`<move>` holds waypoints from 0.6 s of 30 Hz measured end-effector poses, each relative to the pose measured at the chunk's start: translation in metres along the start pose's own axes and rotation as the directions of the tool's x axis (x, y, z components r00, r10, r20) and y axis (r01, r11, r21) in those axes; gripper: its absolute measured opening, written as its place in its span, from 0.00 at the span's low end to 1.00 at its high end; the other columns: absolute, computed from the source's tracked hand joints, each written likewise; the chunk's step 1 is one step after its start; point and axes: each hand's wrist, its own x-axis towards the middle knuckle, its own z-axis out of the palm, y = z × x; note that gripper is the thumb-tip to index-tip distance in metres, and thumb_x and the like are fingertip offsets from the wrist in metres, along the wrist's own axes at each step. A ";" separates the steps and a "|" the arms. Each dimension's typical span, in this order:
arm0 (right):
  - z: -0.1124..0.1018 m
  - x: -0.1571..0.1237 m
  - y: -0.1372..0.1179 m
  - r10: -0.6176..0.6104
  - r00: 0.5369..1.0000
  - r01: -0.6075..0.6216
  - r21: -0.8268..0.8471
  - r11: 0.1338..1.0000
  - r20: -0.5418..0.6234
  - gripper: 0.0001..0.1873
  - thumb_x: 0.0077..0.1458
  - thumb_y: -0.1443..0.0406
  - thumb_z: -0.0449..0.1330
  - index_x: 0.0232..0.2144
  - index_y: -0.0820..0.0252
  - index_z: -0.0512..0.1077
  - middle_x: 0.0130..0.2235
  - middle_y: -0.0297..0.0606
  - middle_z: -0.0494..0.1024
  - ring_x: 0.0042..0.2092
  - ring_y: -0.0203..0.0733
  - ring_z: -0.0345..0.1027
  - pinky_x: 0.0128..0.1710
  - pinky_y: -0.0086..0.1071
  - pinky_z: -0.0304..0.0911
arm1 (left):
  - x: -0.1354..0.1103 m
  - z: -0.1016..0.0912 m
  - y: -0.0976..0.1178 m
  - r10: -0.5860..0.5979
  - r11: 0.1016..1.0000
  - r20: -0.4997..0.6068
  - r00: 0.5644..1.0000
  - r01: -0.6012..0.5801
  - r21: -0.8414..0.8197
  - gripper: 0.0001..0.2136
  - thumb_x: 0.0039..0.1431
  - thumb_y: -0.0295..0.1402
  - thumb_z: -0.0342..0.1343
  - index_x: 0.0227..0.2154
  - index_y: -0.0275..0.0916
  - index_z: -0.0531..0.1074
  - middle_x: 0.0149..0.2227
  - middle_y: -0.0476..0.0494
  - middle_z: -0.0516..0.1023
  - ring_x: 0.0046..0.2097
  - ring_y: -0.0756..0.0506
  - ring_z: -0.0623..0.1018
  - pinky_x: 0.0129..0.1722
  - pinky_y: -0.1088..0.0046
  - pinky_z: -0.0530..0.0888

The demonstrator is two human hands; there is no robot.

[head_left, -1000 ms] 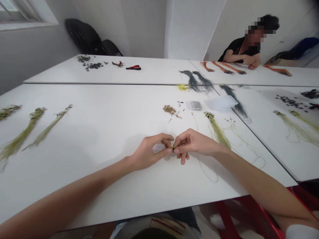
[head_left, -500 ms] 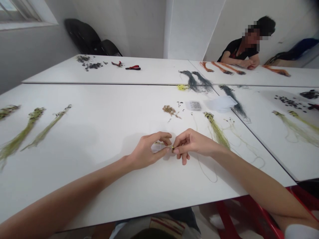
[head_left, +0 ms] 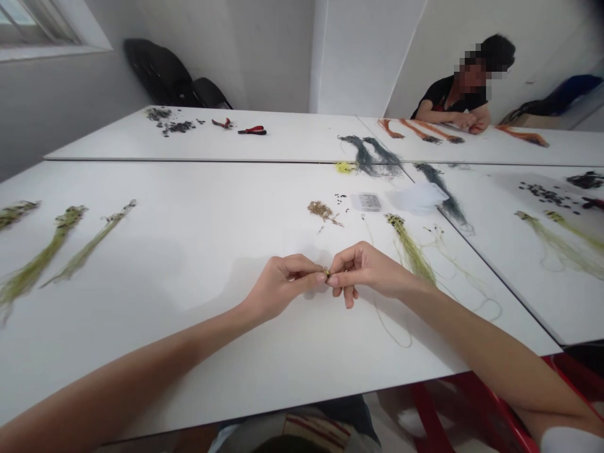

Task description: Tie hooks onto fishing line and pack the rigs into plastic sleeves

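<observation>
My left hand (head_left: 283,286) and my right hand (head_left: 363,269) meet fingertip to fingertip over the white table (head_left: 189,264). Both pinch one tiny gold-coloured piece (head_left: 326,272) between thumb and forefinger. A thin pale thread (head_left: 391,327) trails from under my right hand and loops across the table toward me. A bundle of yellow-green threads (head_left: 413,250) lies just right of my right wrist. A small heap of brownish metal bits (head_left: 321,209) and a few black beads (head_left: 340,197) lie beyond my hands.
Three yellow-green thread bundles (head_left: 61,242) lie at the far left. Red pliers (head_left: 252,131) and dark bits sit on the far table. Grey-blue thread bundles (head_left: 372,154) and a clear small box (head_left: 369,201) lie mid-right. Another person (head_left: 460,94) works at the back right. A red chair (head_left: 438,415) stands below.
My left fingers have closed more tightly over the small piece, hiding the clear bit seen under them earlier. Both hands have lifted slightly.
</observation>
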 end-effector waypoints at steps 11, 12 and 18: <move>0.014 -0.001 0.002 -0.089 0.977 0.065 -0.128 0.990 -0.196 0.14 0.46 0.57 0.68 0.29 0.64 0.78 0.27 0.39 0.78 0.23 0.39 0.75 0.20 0.27 0.62 | -0.004 0.009 0.004 -0.118 0.961 -0.039 0.992 0.105 -0.255 0.08 0.57 0.37 0.60 0.33 0.40 0.82 0.33 0.41 0.80 0.35 0.46 0.72 0.32 0.68 0.69; 0.017 -0.001 0.004 -0.108 0.968 0.078 -0.134 0.988 -0.228 0.14 0.47 0.57 0.68 0.28 0.64 0.78 0.27 0.39 0.78 0.23 0.39 0.75 0.20 0.27 0.63 | -0.004 0.010 0.004 -0.122 0.960 -0.061 0.991 0.102 -0.261 0.08 0.56 0.37 0.61 0.33 0.40 0.82 0.33 0.41 0.80 0.35 0.45 0.72 0.32 0.68 0.69; 0.031 0.000 0.010 -0.293 0.888 0.235 -0.198 0.952 -0.355 0.09 0.52 0.60 0.65 0.27 0.59 0.79 0.29 0.38 0.80 0.24 0.38 0.73 0.26 0.31 0.69 | -0.004 0.015 0.004 -0.098 0.947 -0.133 0.986 0.051 -0.317 0.07 0.57 0.36 0.61 0.32 0.39 0.81 0.34 0.43 0.80 0.37 0.46 0.73 0.38 0.67 0.71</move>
